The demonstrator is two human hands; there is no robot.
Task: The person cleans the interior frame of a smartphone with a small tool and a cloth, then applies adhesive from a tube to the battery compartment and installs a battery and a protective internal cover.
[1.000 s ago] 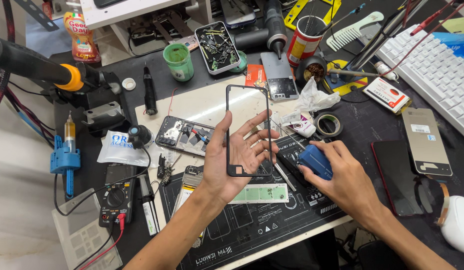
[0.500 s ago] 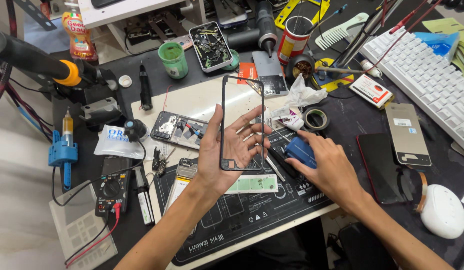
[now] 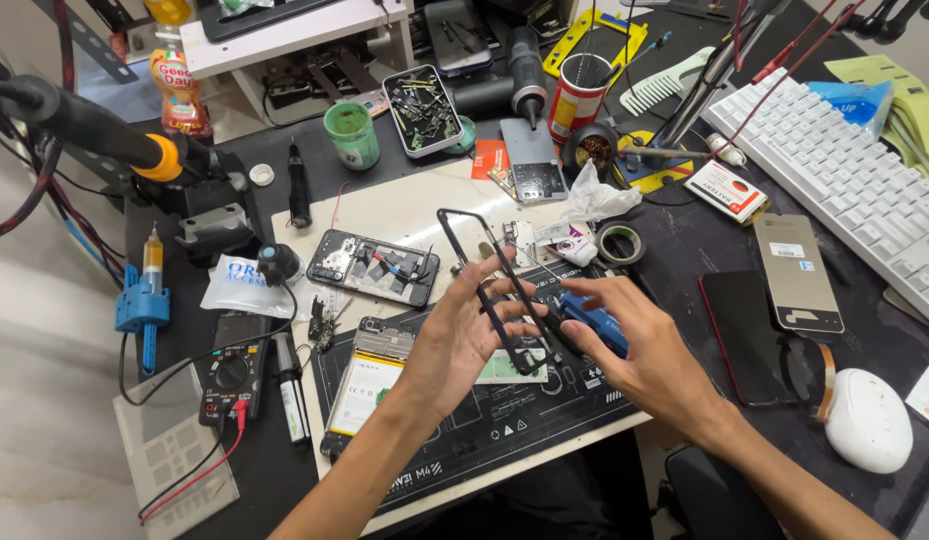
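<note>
The left hand (image 3: 462, 340) is holding a thin black rectangular phone frame (image 3: 499, 290) tilted above the black work mat (image 3: 484, 440), its grip closing loosely around the frame's lower edge. The right hand (image 3: 639, 345) is hovering just beside it with fingers spread, grasping nothing, over a blue block (image 3: 596, 320). On the table, a red-and-white flat box (image 3: 726, 192) is lying near the white keyboard (image 3: 844, 170), and a white plastic pouch with blue print (image 3: 242, 285) is sitting left of an opened phone (image 3: 374, 265).

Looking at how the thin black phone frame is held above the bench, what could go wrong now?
1. The black frame rests only on the left hand fingers, tilted; it might slip or bend.
2. The opened phone lies just beneath, so a drop could hit its exposed parts.
3. The right hand hovers near the blue tool.
</note>
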